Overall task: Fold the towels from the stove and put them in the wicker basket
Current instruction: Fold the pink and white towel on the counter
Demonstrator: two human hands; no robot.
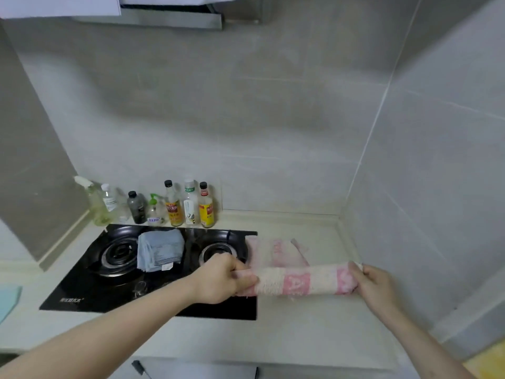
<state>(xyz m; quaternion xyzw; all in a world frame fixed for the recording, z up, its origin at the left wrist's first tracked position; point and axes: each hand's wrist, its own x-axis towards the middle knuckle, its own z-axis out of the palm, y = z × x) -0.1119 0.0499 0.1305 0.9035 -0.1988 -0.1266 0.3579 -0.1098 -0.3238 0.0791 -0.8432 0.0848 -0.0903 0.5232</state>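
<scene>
the pink and white towel (pixel 297 280) is stretched between both hands just right of the gas stove (pixel 153 269), over the pale desk (pixel 300 332). its near edge is drawn into a taut band, and the rest trails away from it onto the desk, toward the wall behind the stove. the left hand (pixel 224 279) has its fingers curled round the towel's left end, directly over the stove's right front edge; the right hand (pixel 374 285) pinches the other end between thumb and fingers, well right of the stove. both forearms reach in from the near side, the left crossing the stove's front corner, the right coming in at a slant along the side wall.

this looks like the first fold of this towel. to do it well, i would keep the two grips level and the held edge tight, carry that edge over to meet the far edge lying right of the stove, then match the corners before letting go, so the halves lie square. the loose part looks rumpled, so a smoothing pass may be needed.

a grey-blue towel (pixel 159 248) lies loosely folded on the stove between its two burners, not held by anyone and seemingly still to be dealt with. a row of bottles (pixel 175 203) stands behind the stove against the wall. the wicker basket is not in view.
</scene>
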